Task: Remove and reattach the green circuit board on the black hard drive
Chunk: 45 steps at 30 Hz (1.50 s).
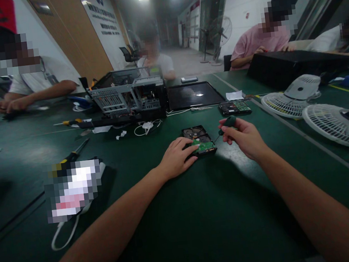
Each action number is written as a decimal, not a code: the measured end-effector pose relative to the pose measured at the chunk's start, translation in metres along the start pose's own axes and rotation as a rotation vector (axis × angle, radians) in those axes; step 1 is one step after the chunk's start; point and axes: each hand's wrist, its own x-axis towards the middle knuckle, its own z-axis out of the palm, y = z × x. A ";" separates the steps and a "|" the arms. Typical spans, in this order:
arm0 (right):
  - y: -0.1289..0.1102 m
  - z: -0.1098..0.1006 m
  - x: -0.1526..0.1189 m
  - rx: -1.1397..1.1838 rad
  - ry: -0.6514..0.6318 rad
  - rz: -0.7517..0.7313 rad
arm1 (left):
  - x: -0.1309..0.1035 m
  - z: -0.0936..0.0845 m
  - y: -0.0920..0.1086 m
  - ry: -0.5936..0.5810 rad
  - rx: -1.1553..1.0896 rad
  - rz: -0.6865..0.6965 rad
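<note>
A hard drive [203, 144] lies on the green table with its green circuit board facing up. My left hand [179, 157] grips its left side, fingers over the board's edge and thumb at the near side. In my right hand [241, 136], closed around the dark green handle, is a screwdriver [230, 121]. Its thin shaft slants down to the drive's right edge; the exact contact of the tip is too small to tell. Farther back to the right lies a second hard drive [235, 107], untouched.
An opened computer case [126, 98] stands at the back, beside a black panel [195, 95]. White fan parts [287, 97] lie right. A phone [77, 188] with a white cable and a yellow-black screwdriver [70, 157] are left. Several people sit around the table.
</note>
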 end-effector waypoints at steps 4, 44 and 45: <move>0.005 0.001 -0.002 -0.201 0.012 -0.118 | 0.000 -0.002 0.001 -0.003 -0.008 0.007; 0.014 0.012 -0.011 -0.668 0.200 -0.535 | 0.001 0.001 0.000 -0.014 -0.032 -0.265; 0.014 0.012 -0.011 -0.662 0.203 -0.539 | 0.001 0.000 0.000 -0.019 -0.034 -0.263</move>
